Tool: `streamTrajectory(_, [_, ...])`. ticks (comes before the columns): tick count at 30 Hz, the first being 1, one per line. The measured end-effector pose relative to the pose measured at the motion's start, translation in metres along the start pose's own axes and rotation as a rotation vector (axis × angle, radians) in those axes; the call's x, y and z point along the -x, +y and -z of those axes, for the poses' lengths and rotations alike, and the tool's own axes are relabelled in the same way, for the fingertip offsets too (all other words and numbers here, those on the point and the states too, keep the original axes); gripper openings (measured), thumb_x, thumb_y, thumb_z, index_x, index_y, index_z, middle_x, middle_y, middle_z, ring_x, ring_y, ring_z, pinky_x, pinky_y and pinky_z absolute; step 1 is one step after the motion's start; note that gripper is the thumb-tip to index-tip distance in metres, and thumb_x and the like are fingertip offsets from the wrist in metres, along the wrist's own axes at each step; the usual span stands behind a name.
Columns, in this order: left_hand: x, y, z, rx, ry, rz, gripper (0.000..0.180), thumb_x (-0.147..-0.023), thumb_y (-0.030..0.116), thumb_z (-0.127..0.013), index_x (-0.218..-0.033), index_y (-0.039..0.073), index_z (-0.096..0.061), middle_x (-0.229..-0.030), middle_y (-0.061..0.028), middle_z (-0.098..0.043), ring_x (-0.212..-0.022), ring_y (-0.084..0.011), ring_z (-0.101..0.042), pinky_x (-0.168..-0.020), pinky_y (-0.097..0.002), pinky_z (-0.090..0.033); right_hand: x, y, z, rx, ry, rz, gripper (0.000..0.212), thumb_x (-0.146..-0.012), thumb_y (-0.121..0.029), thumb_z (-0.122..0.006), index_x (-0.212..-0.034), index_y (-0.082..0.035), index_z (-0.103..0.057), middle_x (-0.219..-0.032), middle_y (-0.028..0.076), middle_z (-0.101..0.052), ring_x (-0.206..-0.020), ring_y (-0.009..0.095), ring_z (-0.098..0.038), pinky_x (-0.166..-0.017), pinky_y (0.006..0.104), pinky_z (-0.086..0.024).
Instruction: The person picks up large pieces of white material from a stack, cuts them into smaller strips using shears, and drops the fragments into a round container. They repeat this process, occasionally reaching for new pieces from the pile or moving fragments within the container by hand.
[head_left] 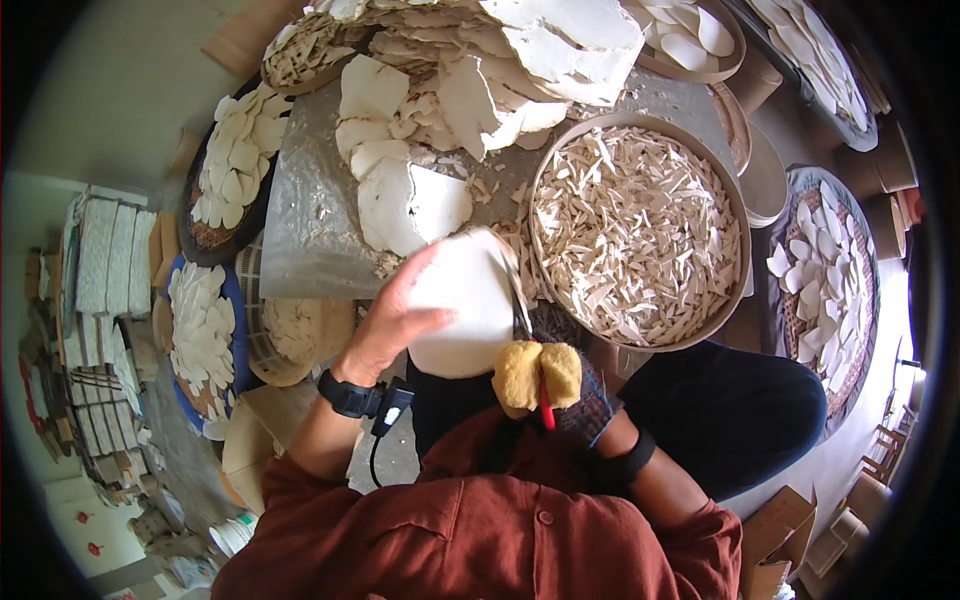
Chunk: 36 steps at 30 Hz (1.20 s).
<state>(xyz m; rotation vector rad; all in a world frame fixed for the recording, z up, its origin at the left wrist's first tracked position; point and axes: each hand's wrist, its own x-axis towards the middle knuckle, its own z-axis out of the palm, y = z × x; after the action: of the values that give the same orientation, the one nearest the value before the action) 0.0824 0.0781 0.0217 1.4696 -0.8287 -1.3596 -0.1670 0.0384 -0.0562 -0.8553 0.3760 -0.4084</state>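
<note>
By grey table (310, 250): holding white sheet (465, 305) in L hand (395, 315) at near edge, prob. steadying R rim for scissors (521, 310); gripping those in gloved R hand (590, 405), w/ yellow foam (515, 378) maybe cushioning.

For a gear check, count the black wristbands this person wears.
2: the left wristband, just behind the left hand, and the right wristband, just behind the right hand. The sleeves could hide more.

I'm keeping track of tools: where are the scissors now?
In the head view, the yellow-padded scissors are just right of centre, in the gloved right hand, their blades at the right edge of the white sheet in the left hand.
</note>
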Motion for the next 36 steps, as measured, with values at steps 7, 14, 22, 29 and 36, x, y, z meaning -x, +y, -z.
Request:
streamTrajectory(7, [0.003,-0.008,0.0,-0.086,-0.114,0.023,0.079,-0.075,0.01,-0.071,-0.143,0.0,-0.03,-0.145,-0.0146,-0.034,-0.136,-0.0215,-0.029,-0.112,-0.0332,-0.022,0.0,0.024,0.006,-0.321,0.042,0.032,0.036,-0.083,-0.009,-0.067,-0.117,-0.002,-0.057,-0.114,0.01,-0.063,-0.105,0.018,-0.061,-0.093,0.0324,-0.049])
streamTrajectory(14, [-0.003,0.0,0.012,-0.083,-0.139,-0.005,0.081,-0.075,0.006,-0.07,-0.144,0.003,-0.029,-0.143,-0.01,-0.037,-0.131,-0.0184,-0.034,-0.109,-0.0313,-0.026,0.0,0.016,0.007,-0.152,-0.007,0.011,0.033,-0.086,-0.009,-0.062,-0.119,-0.002,-0.056,-0.116,0.011,-0.061,-0.108,0.021,-0.06,-0.095,0.0339,-0.047])
streamTrajectory(22, [-0.006,0.009,0.012,-0.161,-0.276,-0.016,0.083,-0.075,0.003,-0.07,-0.145,0.004,-0.027,-0.141,-0.0094,-0.039,-0.129,-0.017,-0.037,-0.108,-0.031,-0.028,0.002,0.005,0.018,0.044,-0.068,-0.032,0.042,-0.088,-0.025,-0.058,-0.126,-0.01,-0.052,-0.128,0.01,-0.054,-0.117,0.023,-0.053,-0.104,0.0359,-0.039])
streamTrajectory(29, [-0.001,-0.005,0.013,0.368,0.51,-0.134,0.065,-0.081,0.002,-0.066,-0.137,0.008,-0.033,-0.117,-0.0149,-0.058,-0.105,-0.0193,-0.057,-0.088,-0.0332,-0.049,0.004,-0.008,0.004,-0.253,0.074,-0.011,0.037,-0.092,-0.027,-0.056,-0.11,0.006,-0.057,-0.105,0.016,-0.064,-0.095,0.024,-0.064,-0.085,0.0357,-0.051])
streamTrajectory(36, [-0.007,-0.015,0.01,0.51,0.596,-0.32,0.06,-0.084,-0.004,-0.06,-0.137,0.004,-0.035,-0.127,-0.0153,-0.052,-0.116,-0.022,-0.051,-0.097,-0.0375,-0.045,-0.006,0.013,-0.002,-0.266,-0.05,-0.084,0.042,-0.093,-0.037,-0.055,-0.107,0.003,-0.058,-0.096,0.014,-0.065,-0.089,0.024,-0.064,-0.079,0.036,-0.052])
